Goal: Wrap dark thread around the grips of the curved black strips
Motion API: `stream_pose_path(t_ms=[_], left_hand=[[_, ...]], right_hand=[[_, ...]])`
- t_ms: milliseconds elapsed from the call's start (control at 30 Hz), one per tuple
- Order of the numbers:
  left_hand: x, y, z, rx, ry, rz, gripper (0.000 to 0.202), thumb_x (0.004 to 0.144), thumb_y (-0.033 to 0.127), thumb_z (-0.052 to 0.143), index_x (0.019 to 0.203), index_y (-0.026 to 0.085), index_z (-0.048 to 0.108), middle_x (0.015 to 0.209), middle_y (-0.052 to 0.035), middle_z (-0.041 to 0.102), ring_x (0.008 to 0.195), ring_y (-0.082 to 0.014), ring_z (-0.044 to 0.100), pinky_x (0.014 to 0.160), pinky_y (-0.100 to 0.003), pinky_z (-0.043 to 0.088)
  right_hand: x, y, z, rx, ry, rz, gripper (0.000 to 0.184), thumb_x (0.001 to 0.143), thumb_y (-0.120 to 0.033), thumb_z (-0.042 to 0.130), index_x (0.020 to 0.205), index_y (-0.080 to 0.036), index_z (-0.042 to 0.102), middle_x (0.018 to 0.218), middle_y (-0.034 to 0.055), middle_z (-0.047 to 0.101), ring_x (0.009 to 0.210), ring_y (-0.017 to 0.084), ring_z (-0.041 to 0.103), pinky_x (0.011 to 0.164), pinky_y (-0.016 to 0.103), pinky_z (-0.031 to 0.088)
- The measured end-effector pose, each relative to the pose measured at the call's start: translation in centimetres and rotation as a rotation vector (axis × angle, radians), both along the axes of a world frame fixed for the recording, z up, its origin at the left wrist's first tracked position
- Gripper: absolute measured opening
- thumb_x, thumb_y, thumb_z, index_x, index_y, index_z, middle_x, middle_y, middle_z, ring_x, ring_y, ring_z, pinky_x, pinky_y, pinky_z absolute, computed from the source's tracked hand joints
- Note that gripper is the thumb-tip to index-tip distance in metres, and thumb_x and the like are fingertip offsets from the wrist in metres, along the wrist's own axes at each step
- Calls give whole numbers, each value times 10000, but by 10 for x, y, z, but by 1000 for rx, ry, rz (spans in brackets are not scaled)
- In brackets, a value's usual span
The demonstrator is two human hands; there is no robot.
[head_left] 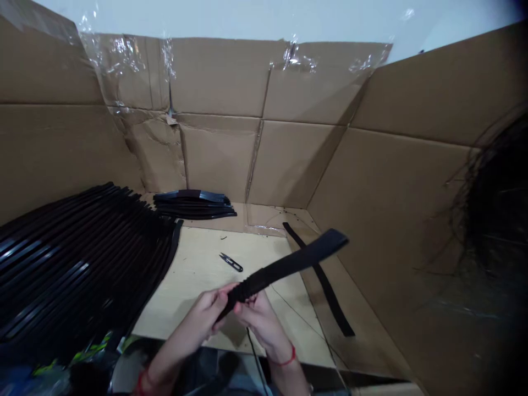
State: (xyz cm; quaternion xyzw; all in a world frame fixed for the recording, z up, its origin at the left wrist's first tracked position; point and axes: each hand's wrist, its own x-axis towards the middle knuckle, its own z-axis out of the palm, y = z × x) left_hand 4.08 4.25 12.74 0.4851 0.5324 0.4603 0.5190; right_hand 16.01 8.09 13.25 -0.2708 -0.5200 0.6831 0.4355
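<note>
Both left hand (209, 309) and right hand (260, 320) pinch black strip (293, 263), jutting ahead-right of them, likely light, pliable, best held by its gathers (244, 290).

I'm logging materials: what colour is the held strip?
The strip is black; it shows best in the head view.

A black strip (295, 262), ridged low down, slants up rightward from the left hand (209, 311) and right hand (259, 318).
</note>
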Motion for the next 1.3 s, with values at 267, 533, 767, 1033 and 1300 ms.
stream_pose_path(t_ms=[267,533,767,1033,1300], left_hand=[[-5,-10,0,-101,-279,-159,614,759,727,551,941,141,531,665,28,395,508,-64,293,455,-196,246],[-15,79,33,102,-184,23,536,787,671,568,806,141,489,599,20,482,519,-73,427,486,-184,309],[-11,138,55,101,-253,-294,591,834,738,385,872,154,471,564,57,378,420,-57,310,409,-187,261],[-13,156,57,343,276,86,404,895,533,449,1000,152,532,703,-25,478,615,-145,468,553,-234,349],[-7,159,57,266,-27,3,514,829,671,491,852,158,480,633,-4,475,550,-107,428,514,-210,340]], right_hand=[[5,5,15,10,-26,59,439,711,-530,800,753,-113,669,609,47,589,456,96,448,393,175,271],[-12,84,45,180,12,-58,485,728,-564,763,666,-123,572,481,-54,367,389,45,286,376,165,201],[3,153,66,206,40,179,609,697,-598,795,959,-58,688,494,-65,335,411,25,161,392,173,97],[6,164,70,157,89,95,467,735,-519,800,851,-94,644,514,-78,285,432,25,125,395,166,100],[-3,146,78,378,-9,-351,464,804,-502,735,638,-127,518,536,-33,360,463,60,268,411,182,193]])
